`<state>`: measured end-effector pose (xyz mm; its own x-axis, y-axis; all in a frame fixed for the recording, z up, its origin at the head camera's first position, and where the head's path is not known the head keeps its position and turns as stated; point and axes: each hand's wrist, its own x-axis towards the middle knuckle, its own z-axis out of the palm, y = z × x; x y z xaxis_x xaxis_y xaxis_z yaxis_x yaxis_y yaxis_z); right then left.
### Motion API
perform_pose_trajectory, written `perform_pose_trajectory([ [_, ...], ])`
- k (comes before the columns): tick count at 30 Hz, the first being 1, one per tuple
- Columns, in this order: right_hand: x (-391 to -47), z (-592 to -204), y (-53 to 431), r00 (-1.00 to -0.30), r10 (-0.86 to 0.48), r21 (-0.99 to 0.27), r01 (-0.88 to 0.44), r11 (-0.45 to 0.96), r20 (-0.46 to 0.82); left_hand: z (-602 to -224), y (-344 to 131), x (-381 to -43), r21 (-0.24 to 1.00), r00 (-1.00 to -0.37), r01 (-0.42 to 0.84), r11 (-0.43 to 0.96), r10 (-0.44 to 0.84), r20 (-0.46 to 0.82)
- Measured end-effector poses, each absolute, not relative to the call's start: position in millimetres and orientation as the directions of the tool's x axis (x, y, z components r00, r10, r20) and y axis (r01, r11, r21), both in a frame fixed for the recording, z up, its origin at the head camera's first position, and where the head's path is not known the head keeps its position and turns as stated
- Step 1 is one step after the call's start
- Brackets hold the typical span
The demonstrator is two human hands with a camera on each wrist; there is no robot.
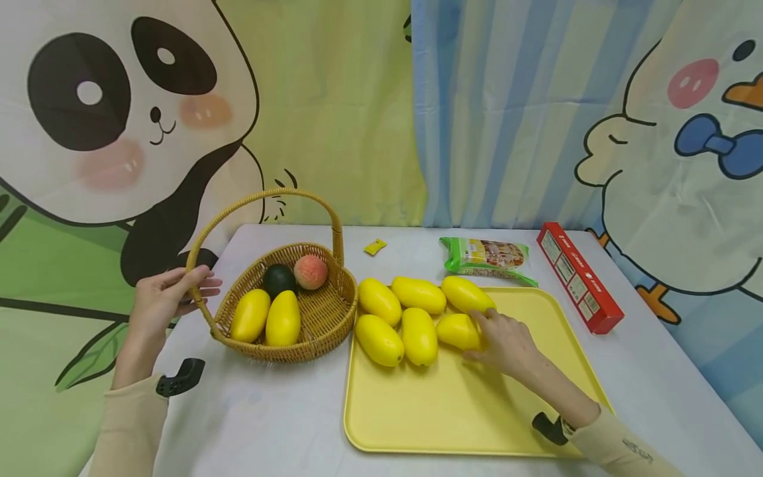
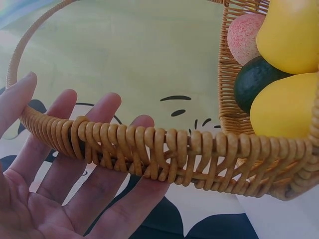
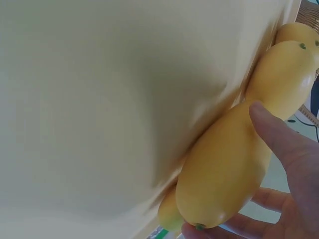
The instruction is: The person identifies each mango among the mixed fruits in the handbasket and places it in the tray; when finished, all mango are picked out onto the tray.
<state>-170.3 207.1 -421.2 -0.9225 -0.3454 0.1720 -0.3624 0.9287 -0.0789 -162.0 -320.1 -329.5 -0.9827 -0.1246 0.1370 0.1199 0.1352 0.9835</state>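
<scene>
My left hand holds the handle of a wicker basket, thumb on one side and spread fingers behind it. Inside the basket are two yellow mangoes, a dark green avocado and a pink peach. Over the yellow tray, my right hand grips a mango, its thumb along one side and its fingers around the other. More mangoes lie close together at the tray's back left, one just behind the gripped mango.
Behind the tray lies a green and clear food packet. A long red box sits at the back right. One small yellow wrapped piece is on the white table behind the basket. Printed curtains hang at the back.
</scene>
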Motion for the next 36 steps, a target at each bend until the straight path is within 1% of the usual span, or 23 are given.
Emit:
perform_pose_trajectory([
  [5, -176, -408, 198, -0.915, -0.353, -0.085, -0.375, 0.923, 0.197, -329, -321, -162, 0.983, -0.983, 0.117, 0.142, -0.124, 0.135],
  [10, -186, -385, 170, -0.861, -0.440, -0.083, -0.473, 0.877, 0.255, -327, -322, -162, 0.980, -0.983, 0.114, 0.161, -0.126, 0.135],
  [16, -205, -367, 124, -0.734, -0.620, -0.068, -0.659, 0.749, 0.276, -328, -320, -162, 0.980, -0.983, 0.111, 0.164, -0.124, 0.132],
  [21, -225, -356, 80, -0.637, -0.727, -0.079, -0.763, 0.641, 0.256, -330, -319, -162, 0.980, -0.985, 0.101, 0.169, -0.124, 0.123],
  [25, -241, -346, 42, -0.568, -0.789, -0.087, -0.820, 0.565, 0.234, -330, -319, -162, 0.981, -0.984, 0.102, 0.166, -0.124, 0.124],
  [29, -252, -333, 1, -0.513, -0.841, -0.064, -0.858, 0.510, 0.173, -330, -320, -162, 0.984, -0.984, 0.112, 0.142, -0.120, 0.129],
  [34, -255, -328, -44, -0.407, -0.908, -0.008, -0.913, 0.409, 0.102, -331, -322, -164, 0.986, -0.985, 0.119, 0.117, -0.113, 0.132],
  [36, -255, -331, -58, -0.378, -0.924, 0.023, -0.925, 0.380, 0.060, -332, -323, -165, 0.987, -0.986, 0.117, 0.114, -0.109, 0.130],
])
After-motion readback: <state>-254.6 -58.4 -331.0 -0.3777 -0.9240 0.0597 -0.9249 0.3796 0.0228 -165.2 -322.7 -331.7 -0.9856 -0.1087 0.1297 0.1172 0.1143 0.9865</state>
